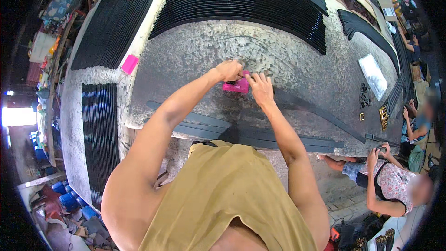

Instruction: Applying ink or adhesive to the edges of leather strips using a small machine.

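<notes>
Pink block (236, 86), small and boxy, sits mid-surface on the mottled grey table (195, 51), atop a long dark strap (316, 111). Left hand (228, 70) fisted, gripping its top; right hand (261, 89) fingers pinching its right side. Both arms extended forward. Glossy black curved strips (260, 4) stacked along the far edge.

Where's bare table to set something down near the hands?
Bare grey tabletop lies between the fanned black strip stack and the hands. More lies right of the right hand, before the clear bag. Crowded: the pink block under the left hand, and the strips along the near edge.
</notes>
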`<state>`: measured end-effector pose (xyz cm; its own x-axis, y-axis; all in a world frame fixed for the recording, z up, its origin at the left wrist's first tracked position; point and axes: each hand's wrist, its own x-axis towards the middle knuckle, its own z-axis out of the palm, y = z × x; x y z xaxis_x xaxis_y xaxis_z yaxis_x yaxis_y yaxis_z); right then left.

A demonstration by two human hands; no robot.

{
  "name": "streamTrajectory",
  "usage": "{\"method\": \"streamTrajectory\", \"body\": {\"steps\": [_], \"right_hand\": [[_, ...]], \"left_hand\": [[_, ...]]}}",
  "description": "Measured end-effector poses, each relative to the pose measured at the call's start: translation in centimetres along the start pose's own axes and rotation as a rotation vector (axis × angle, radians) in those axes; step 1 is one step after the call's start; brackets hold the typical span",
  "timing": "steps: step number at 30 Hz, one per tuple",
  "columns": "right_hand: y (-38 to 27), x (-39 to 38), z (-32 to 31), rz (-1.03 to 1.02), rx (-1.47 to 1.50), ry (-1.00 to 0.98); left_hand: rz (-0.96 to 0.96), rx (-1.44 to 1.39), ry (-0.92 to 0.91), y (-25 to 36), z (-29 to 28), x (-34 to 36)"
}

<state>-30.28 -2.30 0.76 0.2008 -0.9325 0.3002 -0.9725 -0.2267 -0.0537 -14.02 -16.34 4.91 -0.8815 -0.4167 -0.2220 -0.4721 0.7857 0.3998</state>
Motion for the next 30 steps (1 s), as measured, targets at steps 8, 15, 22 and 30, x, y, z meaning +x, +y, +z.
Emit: {"method": "streamTrajectory", "body": {"steps": [8, 15, 22, 30], "right_hand": [[-1.9, 1.6, 1.1, -0.025, 0.061, 0.068], [1.0, -0.7, -0.4, -0.023, 0.09, 0.078], [-2.6, -0.2, 1.9, -0.045, 0.078, 0.122], [-2.8, 0.7, 2.7, -0.065, 0.086, 0.124]], "left_hand": [[-0.023, 0.053, -0.017, -2.1, -0.7, -2.2], [0.02, 0.059, 0.044, 0.5, 0.6, 0.2], [-0.037, 0.164, -0.008, -1.2, 0.9, -3.8], [-0.27, 0.245, -0.014, -9.4, -1.3, -14.6]]}}
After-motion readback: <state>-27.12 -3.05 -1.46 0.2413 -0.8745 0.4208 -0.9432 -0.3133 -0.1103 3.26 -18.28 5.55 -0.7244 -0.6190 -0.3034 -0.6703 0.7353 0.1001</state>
